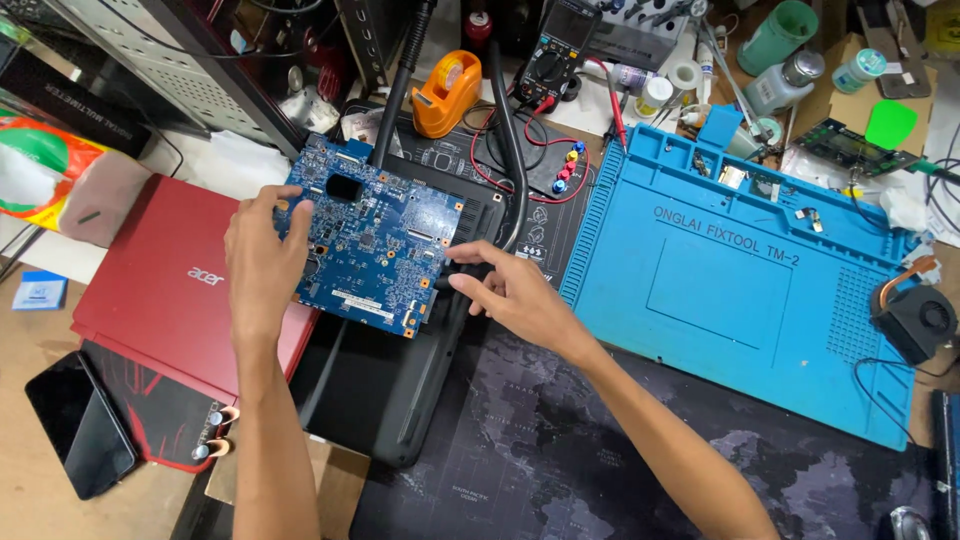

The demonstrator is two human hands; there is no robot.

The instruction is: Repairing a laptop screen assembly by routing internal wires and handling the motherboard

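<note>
A blue laptop circuit board [375, 235] lies tilted over a black laptop base [400, 380] at the centre of the bench. My left hand [262, 262] grips the board's left edge, thumb and fingers wrapped on it. My right hand [505, 290] is at the board's right edge, fingertips touching its corner, fingers spread.
A red closed laptop [165, 285] lies left, with a black phone [80, 425] below it. A blue silicone work mat [740, 290] fills the right; a cooling fan [915, 320] sits at its edge. An orange tape dispenser [445, 92], a multimeter [548, 55] and bottles stand behind.
</note>
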